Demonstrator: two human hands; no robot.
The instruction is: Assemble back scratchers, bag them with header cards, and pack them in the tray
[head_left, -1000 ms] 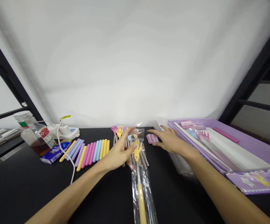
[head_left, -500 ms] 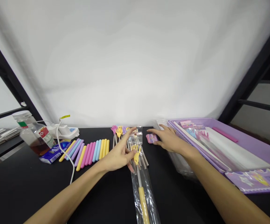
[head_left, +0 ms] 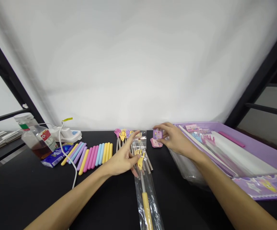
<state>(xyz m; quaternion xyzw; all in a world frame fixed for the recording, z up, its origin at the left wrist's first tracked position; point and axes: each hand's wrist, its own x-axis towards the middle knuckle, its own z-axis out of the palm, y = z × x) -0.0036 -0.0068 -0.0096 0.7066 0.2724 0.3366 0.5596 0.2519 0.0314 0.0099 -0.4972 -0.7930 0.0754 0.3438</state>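
A long clear plastic bag (head_left: 146, 182) lies on the black table and holds a yellow back scratcher (head_left: 145, 195) with a hand-shaped head. My left hand (head_left: 123, 157) pinches the bag's upper part by the scratcher's head, fingers closed on it. My right hand (head_left: 175, 139) lifts a small pink card (head_left: 157, 134) off a little pile of pink cards (head_left: 156, 144), pinched between thumb and fingers. More scratchers (head_left: 124, 135) with coloured hand heads lie just behind the bag.
A row of pastel handles (head_left: 91, 155) lies left of my hands. Further left stand a bottle (head_left: 36, 139), a blue tissue pack (head_left: 54, 158) and a white device with a cable (head_left: 65, 135). A purple tray (head_left: 253, 145) and clear bags (head_left: 188, 166) fill the right.
My right hand has picked one pink card up from the pile and raised it. My left hand has slid slightly down the bag and stayed on it.
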